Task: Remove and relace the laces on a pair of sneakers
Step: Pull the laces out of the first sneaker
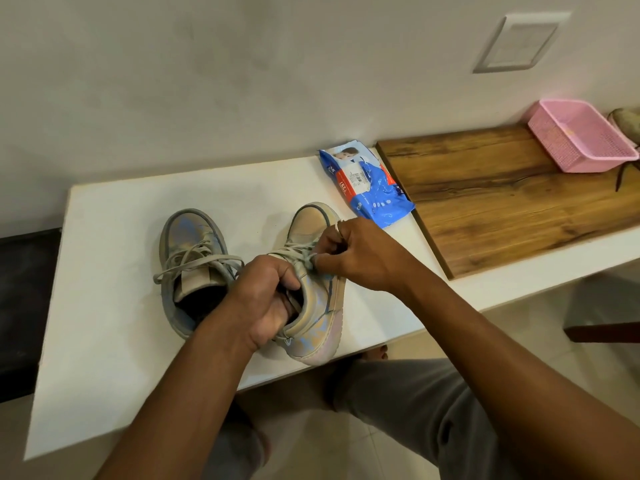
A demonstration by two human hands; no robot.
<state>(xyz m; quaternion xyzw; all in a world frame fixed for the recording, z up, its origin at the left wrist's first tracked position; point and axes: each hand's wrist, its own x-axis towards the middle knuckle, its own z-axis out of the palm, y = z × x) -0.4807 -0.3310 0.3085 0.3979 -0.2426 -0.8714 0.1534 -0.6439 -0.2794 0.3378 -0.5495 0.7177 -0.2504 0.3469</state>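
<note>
Sneakers first: the left sneaker stands upright on the white desk, toe to the wall. It is untouched, and its laces are threaded through but slack and splayed over the tongue. I judge it is parked there to wait its turn, near enough to reach and clear of the working hands.

Just beside it, the left grip is clenched on the collar of the right sneaker, with the fingers curled down into the opening. That looks like a brace, so the shoe cannot slide or roll when the lace is pulled. This sneaker is tipped off level, with its pale sole turned out to the right and its heel at the desk's near edge. That brings the eyelets up towards the person.

Over the top eyelets, the right grip is pinching the lace between thumb and fingertips. A strand seems to run over its forefinger. It looks like the start of unlacing, with most of the crossings in place.

Further right, a blue pack of wipes lies by the wall, overlapping the edge of a wooden board. A pink basket sits at the board's far end, well apart from the work.
</note>
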